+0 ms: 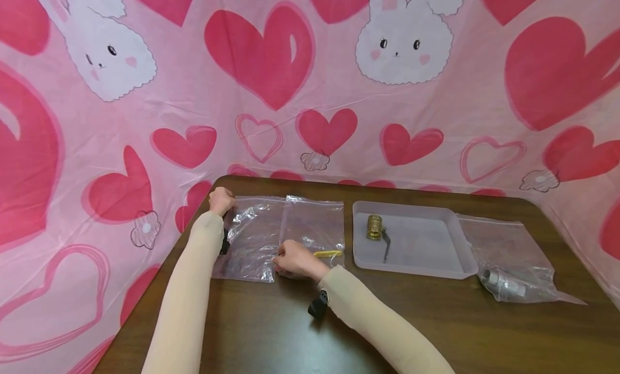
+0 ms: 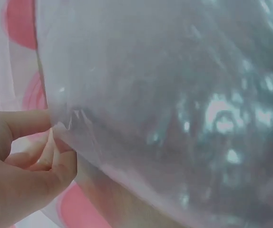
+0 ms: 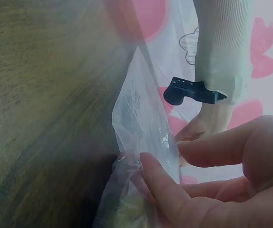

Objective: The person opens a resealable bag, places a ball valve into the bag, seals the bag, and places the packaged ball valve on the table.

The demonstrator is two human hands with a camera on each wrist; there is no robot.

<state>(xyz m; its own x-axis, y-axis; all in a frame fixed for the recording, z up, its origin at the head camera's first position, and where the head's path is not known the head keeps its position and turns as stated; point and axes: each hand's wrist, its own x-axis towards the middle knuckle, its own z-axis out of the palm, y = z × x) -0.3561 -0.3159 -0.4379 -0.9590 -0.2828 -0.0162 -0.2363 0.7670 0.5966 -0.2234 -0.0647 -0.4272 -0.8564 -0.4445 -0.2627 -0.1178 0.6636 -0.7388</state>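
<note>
On the table's left side lies a clear plastic zip bag [image 1: 254, 231], flat and wrinkled. My left hand [image 1: 222, 200] is at its far left corner, and in the left wrist view thumb and index finger pinch the film [image 2: 165, 95]. My right hand [image 1: 294, 258] is at the bag's near right corner. In the right wrist view its thumb and index finger [image 3: 160, 175] stand apart at the crumpled plastic. Just beside this hand, a yellow strip-like item [image 1: 328, 254] shows at the lower end of a second zip bag [image 1: 317, 220].
A translucent tray [image 1: 426, 245] holds a brass valve [image 1: 374, 227] with a dark lever handle [image 1: 386, 244]. Right of it, another zip bag [image 1: 513, 245] contains a grey metal fitting [image 1: 504, 281]. The brown wooden table [image 1: 252, 325] meets a pink heart-print cloth [image 1: 329, 94].
</note>
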